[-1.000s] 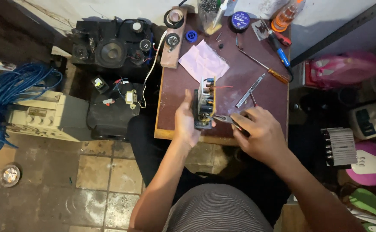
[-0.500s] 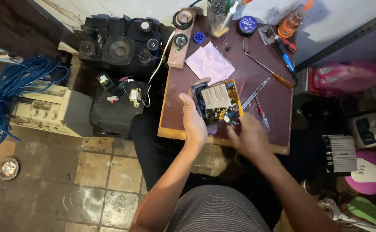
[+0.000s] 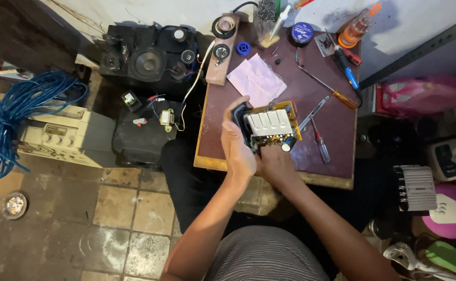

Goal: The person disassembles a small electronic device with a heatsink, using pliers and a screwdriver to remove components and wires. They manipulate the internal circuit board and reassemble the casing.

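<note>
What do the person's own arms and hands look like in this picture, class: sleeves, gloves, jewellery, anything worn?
Both forearms are bare to the elbow, with no sleeves in view. The left hand and right hand wear no gloves; no rings, watch or bracelet can be seen. A grey striped garment shows at the bottom edge.
</note>
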